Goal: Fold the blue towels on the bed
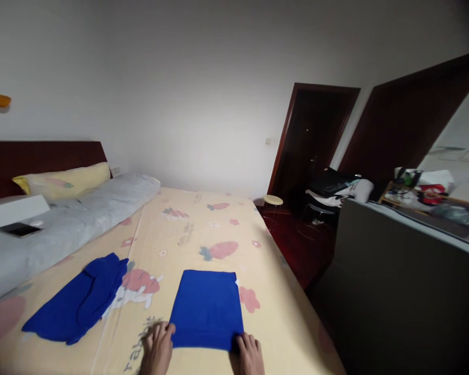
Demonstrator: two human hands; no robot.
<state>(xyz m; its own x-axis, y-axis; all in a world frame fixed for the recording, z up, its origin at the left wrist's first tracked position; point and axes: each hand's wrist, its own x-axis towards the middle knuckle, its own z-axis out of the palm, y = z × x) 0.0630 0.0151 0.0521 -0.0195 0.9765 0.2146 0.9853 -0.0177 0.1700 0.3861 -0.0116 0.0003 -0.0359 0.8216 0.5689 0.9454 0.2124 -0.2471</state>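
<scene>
A blue garment point(207, 310) lies folded into a flat, near-square shape on the bed, with a small white tag at its upper right edge. My left hand point(159, 346) is at its near left corner, fingers curled against the edge. At the near right corner, my right hand point(249, 351) has its thumb and bent fingers closed on the fabric. To the left lies a second blue garment point(80, 299), loosely bunched and rumpled on the sheet; its exact kind does not show.
The bed's yellow sheet point(183, 242) has carrot and rabbit prints. A grey quilt point(101, 208), a pillow point(68, 182) and a dark tablet-like device point(19, 229) are at the left. A round stool point(272, 200) stands beyond the bed; a dark panel point(394, 291) rises at the right.
</scene>
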